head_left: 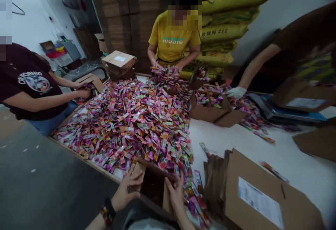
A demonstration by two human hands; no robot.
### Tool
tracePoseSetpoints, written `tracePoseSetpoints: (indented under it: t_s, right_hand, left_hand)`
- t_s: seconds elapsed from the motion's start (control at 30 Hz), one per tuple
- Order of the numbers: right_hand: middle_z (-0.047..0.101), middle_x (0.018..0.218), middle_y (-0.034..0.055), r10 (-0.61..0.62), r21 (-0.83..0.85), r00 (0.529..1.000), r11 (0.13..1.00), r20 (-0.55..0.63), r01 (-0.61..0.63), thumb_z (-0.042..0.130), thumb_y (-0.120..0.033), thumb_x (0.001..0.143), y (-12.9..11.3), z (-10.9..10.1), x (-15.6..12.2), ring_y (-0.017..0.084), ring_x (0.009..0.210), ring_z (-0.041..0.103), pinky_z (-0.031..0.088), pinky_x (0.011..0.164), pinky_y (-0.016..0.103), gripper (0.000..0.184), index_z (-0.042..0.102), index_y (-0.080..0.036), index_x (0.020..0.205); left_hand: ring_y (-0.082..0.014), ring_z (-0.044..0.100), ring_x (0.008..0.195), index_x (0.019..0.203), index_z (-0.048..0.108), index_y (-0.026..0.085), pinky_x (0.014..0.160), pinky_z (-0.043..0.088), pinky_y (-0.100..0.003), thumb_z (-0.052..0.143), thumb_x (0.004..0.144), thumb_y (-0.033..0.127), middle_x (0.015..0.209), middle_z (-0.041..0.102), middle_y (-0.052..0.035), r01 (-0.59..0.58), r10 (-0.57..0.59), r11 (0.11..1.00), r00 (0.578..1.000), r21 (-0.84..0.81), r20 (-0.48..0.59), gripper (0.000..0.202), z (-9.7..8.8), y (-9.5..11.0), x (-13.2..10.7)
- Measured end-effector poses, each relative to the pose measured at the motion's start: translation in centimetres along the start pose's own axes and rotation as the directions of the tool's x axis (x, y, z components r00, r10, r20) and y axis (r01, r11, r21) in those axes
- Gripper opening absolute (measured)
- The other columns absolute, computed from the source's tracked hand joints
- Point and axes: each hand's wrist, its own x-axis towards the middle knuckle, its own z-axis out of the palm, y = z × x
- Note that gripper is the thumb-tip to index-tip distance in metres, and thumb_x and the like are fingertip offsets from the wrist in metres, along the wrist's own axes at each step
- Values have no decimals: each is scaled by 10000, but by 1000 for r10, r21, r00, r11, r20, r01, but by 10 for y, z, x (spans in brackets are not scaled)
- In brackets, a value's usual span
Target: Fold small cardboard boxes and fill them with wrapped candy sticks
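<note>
A small open cardboard box point(154, 169) is held low at the near edge of the table, its inside dark. My left hand point(129, 188) grips its left side with the fingers bent around the edge. On the opposite wall, my right hand point(175, 195) has its thumb near the opening and its fingers outside. Just beyond the box spreads a big heap of small, colourful printed packets point(136, 118). More loose packets point(194, 202) lie right beside my right hand.
Flattened cartons point(252, 188) with a white label are stacked at right. Another open box point(210, 109) contains packets. Three other people work around the table point(207, 135): one in yellow point(173, 41), one at left point(28, 83), one gloved point(236, 92) at right. Yellow sacks point(223, 32) stand behind.
</note>
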Motion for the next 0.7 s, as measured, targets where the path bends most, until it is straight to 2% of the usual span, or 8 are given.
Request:
tracePoseSetpoints:
  t_s: [0.1, 0.17, 0.27, 0.33, 0.4, 0.5, 0.6, 0.7]
  right_hand:
    - [716, 1016, 105, 127, 136, 965, 978, 232, -161, 751, -722, 475, -3, -8, 29, 361, 1060, 650, 468, 988, 522, 1120, 447, -192, 1414]
    - [727, 1049, 114, 26, 107, 899, 991, 436, -80, 795, -676, 464, -22, -20, 42, 373, 1107, 630, 427, 1033, 535, 1014, 577, -192, 1329]
    - [594, 1338, 121, -162, -44, 750, 968, 641, 247, 741, -626, 643, -55, -43, 48, 354, 1313, 476, 311, 1126, 535, 797, 606, -233, 1324]
    - [459, 1463, 81, -224, -142, 593, 850, 773, 507, 707, -561, 731, -66, -54, 44, 338, 1391, 371, 248, 1151, 555, 757, 499, -302, 1411]
    - [456, 1463, -5, -229, -139, 410, 706, 883, 695, 652, -479, 810, -66, -54, 35, 295, 1387, 390, 251, 1154, 550, 654, 431, -423, 1423]
    - [632, 1287, -72, -220, -56, 237, 613, 946, 788, 605, -412, 843, -64, -37, 34, 248, 1268, 539, 337, 1120, 481, 395, 616, -478, 1233]
    - [762, 877, -17, -138, -184, 315, 571, 939, 800, 645, -340, 790, -93, -7, 81, 220, 896, 696, 486, 934, 354, 159, 770, -301, 879]
    - [728, 764, 8, -260, -553, 703, 465, 662, 692, 565, -220, 825, -158, 29, 186, 169, 718, 664, 504, 733, 245, 192, 748, -205, 884]
  left_hand:
    - [-366, 301, 1438, 934, 778, 224, 1173, 233, -578, 557, 764, 707, 1325, 625, -127, 146, -142, 989, 983, 27, -118, 558, 15, -2, 8]
    - [-347, 339, 1423, 1126, 709, 203, 1163, 285, -540, 531, 809, 658, 1401, 552, -147, 185, -180, 983, 953, -4, -244, 583, 25, -4, 16]
    - [-322, 97, 1503, 1554, 135, 212, 1176, 245, -543, 550, 838, 568, 1628, 113, -171, 205, -167, 977, 901, 55, -400, 900, 35, -11, 22]
    - [-335, -111, 1492, 1507, -244, 224, 1175, 180, -592, 611, 815, 525, 1614, -182, -179, 252, -135, 947, 874, 198, -467, 1140, 34, -10, 26]
    - [-398, -180, 1459, 1495, -263, 230, 1153, 75, -667, 725, 723, 497, 1597, -216, -202, 275, -98, 863, 914, 423, -393, 1282, 30, -1, 33]
    - [-502, -75, 1442, 1551, -22, 255, 1092, -14, -751, 828, 553, 537, 1610, -57, -224, 50, -106, 752, 993, 657, 46, 1341, 25, 19, 52]
    - [-453, 124, 1458, 1541, 63, 347, 1115, 77, -739, 707, 728, 538, 1603, 95, -157, -215, -33, 771, 927, 600, 374, 1055, 30, 27, 68]
    - [-368, 321, 1416, 1522, 32, 409, 1115, 290, -666, 494, 916, 203, 1550, 276, -88, -309, 41, 772, 896, 555, 442, 789, 39, 18, 73]
